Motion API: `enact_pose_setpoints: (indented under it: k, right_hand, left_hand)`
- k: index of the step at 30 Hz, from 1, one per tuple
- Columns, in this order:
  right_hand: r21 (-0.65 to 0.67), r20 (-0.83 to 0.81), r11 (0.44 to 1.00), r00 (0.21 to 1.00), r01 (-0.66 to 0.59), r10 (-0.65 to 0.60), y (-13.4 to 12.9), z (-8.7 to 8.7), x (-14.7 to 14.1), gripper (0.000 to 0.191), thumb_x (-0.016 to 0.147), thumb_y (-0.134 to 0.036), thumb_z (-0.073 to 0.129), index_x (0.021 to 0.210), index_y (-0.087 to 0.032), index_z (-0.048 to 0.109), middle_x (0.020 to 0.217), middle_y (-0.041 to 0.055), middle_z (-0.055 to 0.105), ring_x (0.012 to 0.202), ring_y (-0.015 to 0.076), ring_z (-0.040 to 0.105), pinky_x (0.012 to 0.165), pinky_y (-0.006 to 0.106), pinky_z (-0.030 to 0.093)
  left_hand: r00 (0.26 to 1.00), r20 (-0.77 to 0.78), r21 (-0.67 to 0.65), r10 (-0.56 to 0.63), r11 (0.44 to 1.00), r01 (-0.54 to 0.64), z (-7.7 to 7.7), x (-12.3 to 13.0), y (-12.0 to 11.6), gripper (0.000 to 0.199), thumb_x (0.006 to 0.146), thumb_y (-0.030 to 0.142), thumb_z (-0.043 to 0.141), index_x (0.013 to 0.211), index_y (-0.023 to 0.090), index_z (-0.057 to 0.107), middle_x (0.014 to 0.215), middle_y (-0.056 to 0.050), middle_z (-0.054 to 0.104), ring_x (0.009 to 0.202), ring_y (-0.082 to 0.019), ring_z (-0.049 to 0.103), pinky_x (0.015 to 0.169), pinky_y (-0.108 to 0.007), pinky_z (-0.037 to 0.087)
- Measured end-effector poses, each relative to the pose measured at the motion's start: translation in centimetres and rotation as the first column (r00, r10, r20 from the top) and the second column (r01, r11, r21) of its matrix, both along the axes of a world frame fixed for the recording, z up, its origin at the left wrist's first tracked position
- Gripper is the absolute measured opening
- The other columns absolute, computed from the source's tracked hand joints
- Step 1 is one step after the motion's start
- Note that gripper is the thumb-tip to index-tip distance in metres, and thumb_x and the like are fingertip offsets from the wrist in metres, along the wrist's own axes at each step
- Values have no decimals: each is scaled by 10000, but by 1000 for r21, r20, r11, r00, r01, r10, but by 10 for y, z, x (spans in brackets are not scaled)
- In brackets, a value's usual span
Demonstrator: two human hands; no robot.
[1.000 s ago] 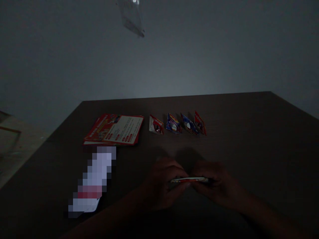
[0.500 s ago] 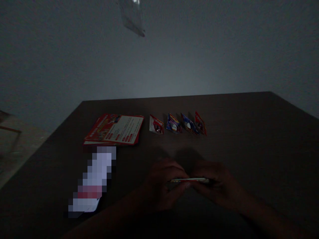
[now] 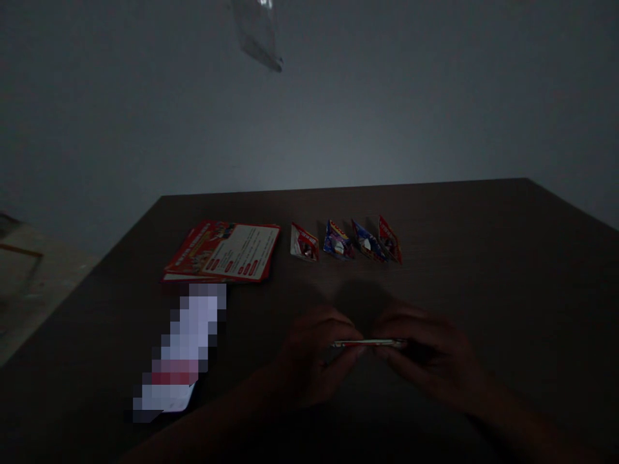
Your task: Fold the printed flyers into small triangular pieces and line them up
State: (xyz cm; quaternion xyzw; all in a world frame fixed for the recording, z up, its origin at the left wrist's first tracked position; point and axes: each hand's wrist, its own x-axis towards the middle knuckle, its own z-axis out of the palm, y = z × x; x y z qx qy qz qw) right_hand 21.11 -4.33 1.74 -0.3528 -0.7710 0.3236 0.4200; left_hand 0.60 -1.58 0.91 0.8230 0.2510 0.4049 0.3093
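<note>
Between my two hands is a thin folded paper piece (image 3: 370, 343), seen edge-on, pale with some red. My left hand (image 3: 319, 351) pinches its left part between thumb and fingers. On the right part, my right hand (image 3: 428, 354) has a similar pinch. Beyond the hands several folded paper pieces stand in a row: a red and white one (image 3: 304, 243), a blue and purple one (image 3: 337, 241), a dark blue one (image 3: 369, 241) and a red one (image 3: 389, 240). The light is dim.
A stack of printed red and white sheets (image 3: 236, 251) lies at the left of the dark table (image 3: 459, 225). Nearer, a phone-like object with a pixelated surface (image 3: 186, 348) rests beside my left forearm. A clear hanging object (image 3: 258, 35) shows against the wall.
The held paper piece has risen slightly in the view. My right hand has shifted a little up and outward, with both hands still pinching the paper.
</note>
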Motion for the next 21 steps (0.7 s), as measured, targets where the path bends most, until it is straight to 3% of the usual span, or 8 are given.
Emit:
enact_pose_setpoints:
  k: [7,21]
  right_hand:
    - [69,-28,995,997,68,-67,2,2,3,137,800,-79,626,883,-175,678,678,40,623,612,154,595,533,278,471]
    - [-22,-8,992,992,122,-123,-2,-1,5,116,826,-123,615,862,-179,710,674,43,655,594,150,605,524,267,467]
  left_hand:
    - [998,57,-17,38,999,-37,3,1,-1,95,781,91,621,859,144,632,764,-61,663,702,-135,635,633,-226,501]
    - [993,71,-175,89,982,-76,5,1,-1,65,764,93,640,811,128,668,726,-37,656,599,-97,603,545,-180,450]
